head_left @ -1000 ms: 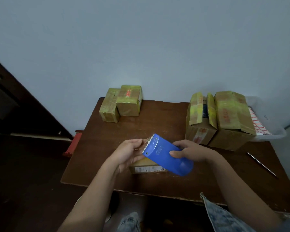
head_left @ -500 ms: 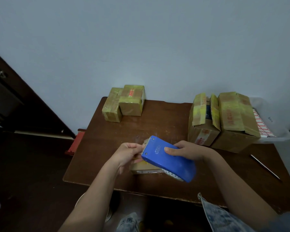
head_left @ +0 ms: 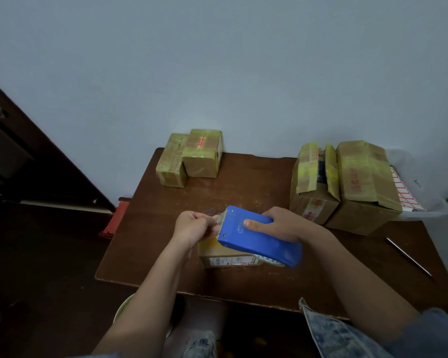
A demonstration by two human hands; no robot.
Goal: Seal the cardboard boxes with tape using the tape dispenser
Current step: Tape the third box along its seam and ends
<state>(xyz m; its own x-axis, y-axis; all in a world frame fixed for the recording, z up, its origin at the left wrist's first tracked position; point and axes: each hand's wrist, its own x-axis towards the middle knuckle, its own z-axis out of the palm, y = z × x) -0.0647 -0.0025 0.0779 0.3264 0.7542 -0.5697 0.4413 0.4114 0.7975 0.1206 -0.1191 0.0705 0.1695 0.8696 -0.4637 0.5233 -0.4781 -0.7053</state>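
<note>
My right hand (head_left: 286, 223) grips a blue tape dispenser (head_left: 259, 237) held above the table, its toothed end pointing left. At that end my left hand (head_left: 193, 227) pinches the free end of the tape (head_left: 219, 220). Under both hands sits a small cardboard box (head_left: 228, 257) with a white label on its near side, mostly hidden by the dispenser.
On the brown table (head_left: 243, 182), two small taped boxes (head_left: 189, 157) stand at the back left and two larger taped boxes (head_left: 347, 184) at the back right. A clear plastic tub (head_left: 422, 187) sits behind those. A thin metal rod (head_left: 409, 257) lies near the right edge.
The dispenser has tilted flatter and its toothed end turned toward my left hand. My left fingers have closed on the tape end. The view shifted slightly.
</note>
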